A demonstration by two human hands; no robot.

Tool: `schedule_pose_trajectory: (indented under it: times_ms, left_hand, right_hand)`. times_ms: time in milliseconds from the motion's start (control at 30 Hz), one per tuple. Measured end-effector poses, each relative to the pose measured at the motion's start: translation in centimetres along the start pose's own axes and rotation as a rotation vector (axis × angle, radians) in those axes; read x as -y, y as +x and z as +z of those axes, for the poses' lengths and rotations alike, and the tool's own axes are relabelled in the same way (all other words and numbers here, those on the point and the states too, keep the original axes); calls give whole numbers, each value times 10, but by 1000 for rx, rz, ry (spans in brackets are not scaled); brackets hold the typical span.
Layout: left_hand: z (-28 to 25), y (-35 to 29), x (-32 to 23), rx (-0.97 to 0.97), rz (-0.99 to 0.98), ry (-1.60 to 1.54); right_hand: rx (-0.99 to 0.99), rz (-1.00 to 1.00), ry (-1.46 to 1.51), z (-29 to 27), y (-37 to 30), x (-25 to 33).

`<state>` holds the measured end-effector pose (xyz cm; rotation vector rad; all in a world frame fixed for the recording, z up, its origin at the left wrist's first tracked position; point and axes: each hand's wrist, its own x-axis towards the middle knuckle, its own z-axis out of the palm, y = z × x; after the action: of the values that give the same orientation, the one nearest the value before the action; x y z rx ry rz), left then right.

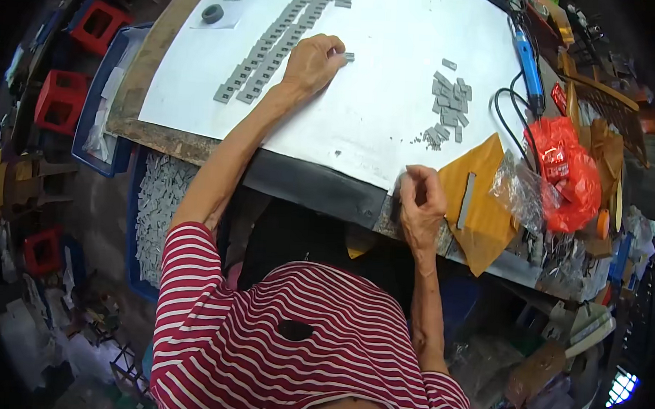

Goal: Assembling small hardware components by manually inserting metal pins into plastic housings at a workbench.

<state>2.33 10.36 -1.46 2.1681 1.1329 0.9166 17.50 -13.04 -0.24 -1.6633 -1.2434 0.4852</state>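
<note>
My left hand (312, 64) reaches over the white sheet (376, 118), its fingers pinched on a small grey rectangular piece (350, 57) that shows at the fingertips. Beside it, two long slanting rows of similar grey pieces (258, 51) with dark marks run away from me. Near the table's front edge is my right hand (422, 208), thumb and fingers curled together; whatever they may hold is too small to make out. A loose pile of grey pieces (451, 100) lies ahead of that hand, with tiny dark bits (432, 140) at its near end.
A yellow-brown sheet (480, 183) bearing a grey strip (466, 201) lies right of my right hand. Beyond are a red plastic bag (563, 169) and a blue corded tool (527, 63). A dark tape roll (213, 13) sits far left. Blue bins (133, 216) and red stools (62, 102) stand left.
</note>
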Motion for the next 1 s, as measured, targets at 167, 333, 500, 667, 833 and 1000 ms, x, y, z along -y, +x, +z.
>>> schedule_pose_trajectory:
  times_ms: [167, 333, 500, 667, 833, 1000]
  left_hand:
    - [2, 24, 20, -25, -26, 79]
    - [4, 29, 28, -34, 25, 120]
    - [8, 32, 27, -71, 50, 108]
    - [10, 38, 29, -71, 32, 149]
    - [14, 55, 37, -119, 86, 259]
    - [17, 75, 41, -139, 102, 462]
  right_hand:
    - [0, -33, 42, 3, -1, -7]
    - [8, -47, -13, 3, 1, 1]
    - [8, -34, 13, 3, 2, 1]
    - [0, -59, 14, 4, 2, -1]
    - [-1, -47, 5, 3, 1, 0]
    - [7, -33, -9, 3, 4, 1]
